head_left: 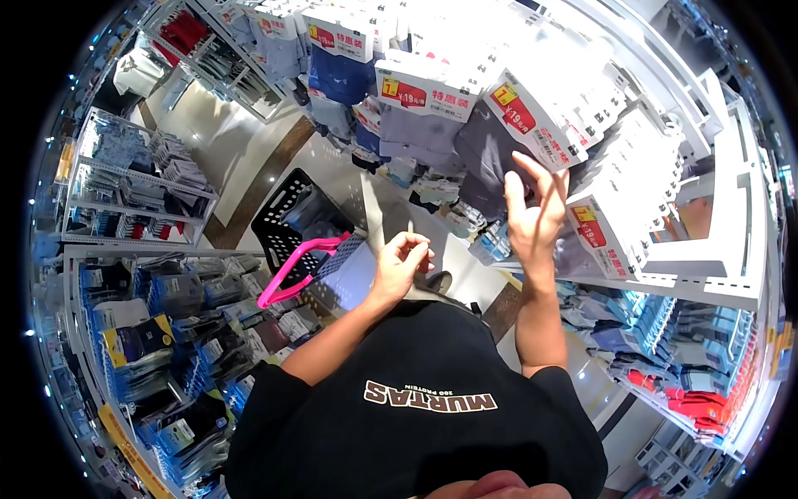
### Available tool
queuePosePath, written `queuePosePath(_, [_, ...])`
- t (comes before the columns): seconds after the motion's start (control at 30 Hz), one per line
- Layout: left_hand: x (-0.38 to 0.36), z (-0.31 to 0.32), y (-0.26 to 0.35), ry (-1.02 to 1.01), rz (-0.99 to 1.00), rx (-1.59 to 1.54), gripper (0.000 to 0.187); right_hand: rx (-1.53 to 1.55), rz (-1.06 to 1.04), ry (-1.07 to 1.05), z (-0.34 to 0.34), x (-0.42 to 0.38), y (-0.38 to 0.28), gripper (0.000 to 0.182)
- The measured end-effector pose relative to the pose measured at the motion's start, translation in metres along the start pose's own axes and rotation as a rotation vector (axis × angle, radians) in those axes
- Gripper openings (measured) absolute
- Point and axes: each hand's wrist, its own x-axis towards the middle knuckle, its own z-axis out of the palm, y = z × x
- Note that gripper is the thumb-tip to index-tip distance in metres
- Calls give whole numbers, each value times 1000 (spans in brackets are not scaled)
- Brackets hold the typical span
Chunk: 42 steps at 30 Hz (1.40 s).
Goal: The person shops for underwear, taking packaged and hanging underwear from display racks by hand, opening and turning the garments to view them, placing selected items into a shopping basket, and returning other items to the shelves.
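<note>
My right hand is raised at the hanging display, thumb and fingers apart. Its fingertips overlap the lower edge of a dark grey packaged garment and the white-and-red price card at its top. Beside that hand, to the right, hangs another pack with a price card. Held in front of my body, my left hand has its fingers curled in toward the thumb, with nothing visible between them. Just left of it stands a black perforated shopping basket with a pink handle and dark packs inside.
Light grey packs and a navy pack hang along the same rack. Sock racks fill the lower left, and more packaged goods hang at lower right. A shelf unit stands across the tiled aisle.
</note>
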Motion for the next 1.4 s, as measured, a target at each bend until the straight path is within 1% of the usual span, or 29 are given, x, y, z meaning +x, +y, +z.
queuePosePath(0.03, [1, 0, -1, -3, -3, 7, 13, -79, 35, -33, -2, -7, -3, 30])
queuePosePath(0.1, [1, 0, 0, -11, -17, 17, 13, -99, 100, -94, -3, -16, -9, 32])
queuePosePath(0.13, [2, 0, 1, -13, -22, 22, 13, -84, 36, -131, -3, -22, -4, 36])
queuePosePath(0.17, [2, 1, 2, -14, -28, 27, 13, 91, 210, -218, -1, -34, 6, 45])
queuePosePath(0.23, [0, 0, 4, -23, -50, 45, 13, 270, 326, -216, 5, -55, 16, 53])
queuePosePath(0.27, [1, -2, 2, -26, -63, 58, 13, 249, 266, -187, 7, -60, 16, 56])
queuePosePath(0.37, [1, -4, 6, -36, -65, 89, 13, 362, 421, -188, 8, -70, 9, 58])
queuePosePath(0.4, [1, -6, 8, -32, -77, 103, 13, 369, 451, -171, 9, -74, 7, 53])
queuePosePath(0.5, [5, -15, 8, -23, -97, 108, 13, 354, 482, -353, 7, -77, 7, 46])
queuePosePath(0.53, [6, -17, 9, -19, -110, 100, 14, 340, 465, -371, 10, -75, 3, 40])
queuePosePath(0.57, [8, -20, 9, -32, -111, 94, 14, 335, 483, -381, 13, -72, -2, 39])
queuePosePath(0.63, [10, -27, 11, -62, -116, 81, 14, 359, 385, -269, 31, -64, -7, 40])
queuePosePath(0.7, [11, -34, 15, -103, -119, 87, 15, 413, 378, -211, 45, -44, -21, 48])
queuePosePath(0.73, [13, -39, 15, -129, -109, 82, 15, 441, 327, -155, 52, -33, -29, 58])
queuePosePath(0.77, [14, -44, 15, -153, -100, 77, 15, 435, 319, -100, 61, -24, -30, 66])
queuePosePath(0.83, [17, -56, 19, -177, -110, 71, 14, 421, 192, 14, 78, -2, -36, 73])
queuePosePath(0.87, [19, -63, 19, -186, -106, 72, 14, 402, 189, 29, 85, 7, -36, 78])
queuePosePath(0.9, [21, -70, 22, -196, -101, 74, 15, 380, 146, 78, 94, 17, -38, 79])
queuePosePath(0.97, [25, -84, 27, -180, -103, 90, 15, 397, 197, 118, 105, 25, -43, 78])
queuePosePath(1.0, [27, -91, 31, -171, -100, 98, 15, 406, 254, 150, 109, 25, -45, 71])
queuePosePath(1.03, [30, -98, 34, -162, -97, 105, 15, 369, 151, 184, 115, 28, -41, 62])
queuePosePath(1.1, [34, -110, 39, -151, -112, 90, 15, 442, 186, 152, 121, 29, -46, 51])
queuePosePath(1.13, [36, -116, 40, -155, -121, 80, 15, 497, 254, 137, 124, 29, -50, 41])
queuePosePath(1.23, [46, -132, 45, -198, -119, 93, 16, 417, 298, 89, 128, 29, -47, 35])
queuePosePath(1.3, [53, -143, 48, -238, -117, 113, 17, 349, 316, 113, 129, 33, -58, 21])
queuePosePath(1.37, [59, -151, 56, -265, -100, 96, 17, 324, 290, 139, 124, 32, -61, 11])
queuePosePath(1.4, [63, -155, 60, -277, -89, 86, 17, 342, 310, 152, 119, 28, -63, 9])
